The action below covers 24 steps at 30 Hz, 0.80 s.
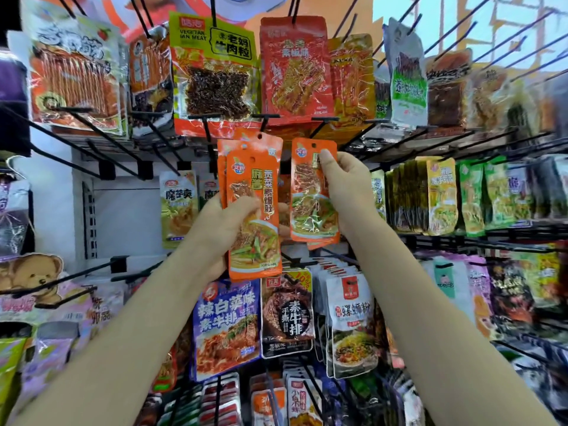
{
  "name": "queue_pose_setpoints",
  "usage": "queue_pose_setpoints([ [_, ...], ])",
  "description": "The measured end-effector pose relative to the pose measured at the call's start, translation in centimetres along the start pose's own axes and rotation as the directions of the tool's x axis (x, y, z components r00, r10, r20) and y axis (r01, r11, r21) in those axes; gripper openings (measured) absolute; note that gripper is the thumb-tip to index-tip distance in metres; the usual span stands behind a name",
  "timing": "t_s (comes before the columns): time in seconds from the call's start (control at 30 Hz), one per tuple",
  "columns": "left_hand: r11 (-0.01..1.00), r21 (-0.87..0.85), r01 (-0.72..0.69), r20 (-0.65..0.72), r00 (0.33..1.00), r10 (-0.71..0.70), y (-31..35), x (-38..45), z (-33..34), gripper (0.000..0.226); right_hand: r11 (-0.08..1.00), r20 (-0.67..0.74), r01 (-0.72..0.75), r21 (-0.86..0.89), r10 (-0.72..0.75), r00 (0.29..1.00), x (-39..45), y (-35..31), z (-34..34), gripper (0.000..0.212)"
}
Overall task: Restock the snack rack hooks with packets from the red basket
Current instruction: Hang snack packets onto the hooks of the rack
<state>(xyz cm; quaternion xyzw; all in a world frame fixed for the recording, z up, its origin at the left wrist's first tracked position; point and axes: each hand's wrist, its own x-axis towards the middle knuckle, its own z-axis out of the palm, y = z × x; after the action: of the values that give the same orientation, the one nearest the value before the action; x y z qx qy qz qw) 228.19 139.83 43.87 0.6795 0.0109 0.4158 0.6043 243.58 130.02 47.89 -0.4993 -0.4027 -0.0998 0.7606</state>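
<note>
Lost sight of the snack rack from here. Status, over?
Left hand grips a stack of orange packets. Right hand pinches one orange packet, not yet hooked. Nothing blocking.

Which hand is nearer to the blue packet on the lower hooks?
Left. The left hand is just above the blue packet; the right hand is higher and further right.

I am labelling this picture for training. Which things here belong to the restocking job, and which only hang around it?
Belongs to the job:
- left hand, holding a stack of orange plastic snack packets
- right hand, pinching a single orange plastic snack packet

Only hanging around:
- blue plastic packet
- yellow-topped vegetarian meat packet
- green-white packet
</note>
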Motion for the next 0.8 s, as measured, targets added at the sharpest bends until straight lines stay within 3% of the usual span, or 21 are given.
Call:
queue_pose_setpoints([
  [0.1,1.0,-0.009,-0.018,0.006,1.0,0.018,-0.3,0.4,-0.2,0.017,0.999,-0.002,-0.03,-0.028,0.03,1.0,0.5,0.2,-0.5,0.042],
  [0.23,0.999,-0.031,-0.039,-0.007,0.999,0.039,-0.5,0.6,-0.1,0.038,0.999,0.003,-0.038,-0.019,0.038,0.999,0.4,0.4,-1.1,0.039],
  [0.3,0.999,-0.025,-0.047,-0.013,0.999,0.047,-0.7,0.7,-0.1,0.035,0.999,0.0,-0.038,-0.014,0.038,0.999,0.5,0.3,-1.1,0.043],
  [0.47,0.997,-0.034,-0.067,-0.036,0.997,0.065,-1.0,1.1,0.1,0.036,0.988,0.019,-0.028,-0.155,0.031,0.999,1.2,0.3,-1.2,0.024],
  [0.63,0.996,-0.04,-0.082,-0.064,0.995,0.079,-0.9,1.2,0.7,0.024,0.936,-0.146,0.199,-0.291,-0.249,0.958,-0.4,0.5,-2.0,0.023],
  [0.8,0.998,-0.015,-0.067,-0.015,0.998,0.066,-0.9,1.4,1.7,0.046,0.967,0.231,0.161,-0.196,-0.114,0.966,-2.6,-0.2,-1.0,0.033],
])
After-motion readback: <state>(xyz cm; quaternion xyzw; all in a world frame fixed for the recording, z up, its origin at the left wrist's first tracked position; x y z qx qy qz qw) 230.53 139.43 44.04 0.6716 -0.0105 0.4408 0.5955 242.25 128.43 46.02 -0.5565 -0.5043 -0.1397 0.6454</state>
